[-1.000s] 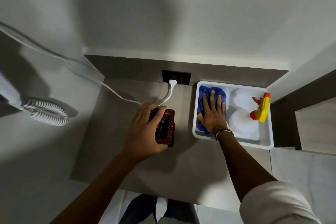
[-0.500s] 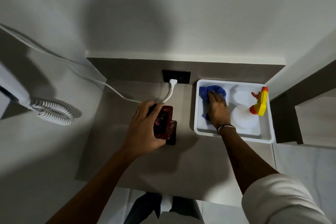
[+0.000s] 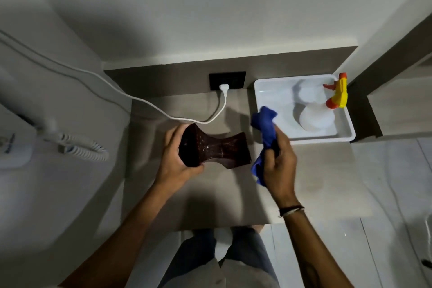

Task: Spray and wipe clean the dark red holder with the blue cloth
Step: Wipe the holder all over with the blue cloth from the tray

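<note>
The dark red holder (image 3: 219, 150) is a waisted, glossy piece lying sideways above the grey counter (image 3: 210, 199). My left hand (image 3: 178, 159) grips its wide left end. My right hand (image 3: 279, 166) holds the bunched blue cloth (image 3: 265, 128) just to the right of the holder, apart from it by a small gap. The white spray bottle (image 3: 315, 117) with a yellow and orange trigger head (image 3: 339, 94) stands in the white tray (image 3: 261, 91) at the back right.
A white plug (image 3: 223, 88) sits in a black wall socket, and its cord runs left across the counter. A white coiled cord (image 3: 81, 147) hangs from a wall unit at the left. The counter's front edge is just above my legs.
My right hand has lifted the blue cloth out of the tray and brought it beside the holder. My left hand has raised the holder and turned it sideways.
</note>
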Available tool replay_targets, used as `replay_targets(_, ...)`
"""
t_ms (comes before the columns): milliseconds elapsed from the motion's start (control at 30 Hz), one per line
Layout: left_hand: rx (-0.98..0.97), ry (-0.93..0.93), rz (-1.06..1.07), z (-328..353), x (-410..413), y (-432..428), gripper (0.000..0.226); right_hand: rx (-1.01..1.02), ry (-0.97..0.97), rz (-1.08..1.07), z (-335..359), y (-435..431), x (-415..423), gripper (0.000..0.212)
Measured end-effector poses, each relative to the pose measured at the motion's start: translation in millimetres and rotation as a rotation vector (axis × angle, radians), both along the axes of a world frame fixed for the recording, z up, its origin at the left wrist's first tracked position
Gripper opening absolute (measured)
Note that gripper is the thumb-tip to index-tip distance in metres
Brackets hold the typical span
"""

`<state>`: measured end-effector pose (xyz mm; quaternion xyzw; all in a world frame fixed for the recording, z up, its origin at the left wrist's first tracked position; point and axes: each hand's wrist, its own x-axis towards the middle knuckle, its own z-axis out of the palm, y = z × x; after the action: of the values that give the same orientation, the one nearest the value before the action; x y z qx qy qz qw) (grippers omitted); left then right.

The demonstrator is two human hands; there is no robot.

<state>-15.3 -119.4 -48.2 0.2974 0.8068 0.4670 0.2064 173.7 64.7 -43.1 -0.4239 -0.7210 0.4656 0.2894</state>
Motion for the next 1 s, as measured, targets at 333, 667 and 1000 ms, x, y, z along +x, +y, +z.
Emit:
replay_targets(333, -0.018, 0.097, -0.044, -3, -11, -18, 0.109, 0.318, -0.361, 0.471, -39, -78, -27, 0.105)
replay_targets(667, 0.031, 0.057, 0.02, -8, -8, -26, 0.099, 0.352, -0.086, 0.591, -16, -119, -47, 0.072)
replay_targets(1000, 0.046, 0.051, 0.024, -4, -1, -19, 0.094, 0.138, -0.079, 0.581, -7, -122, -55, 0.065)
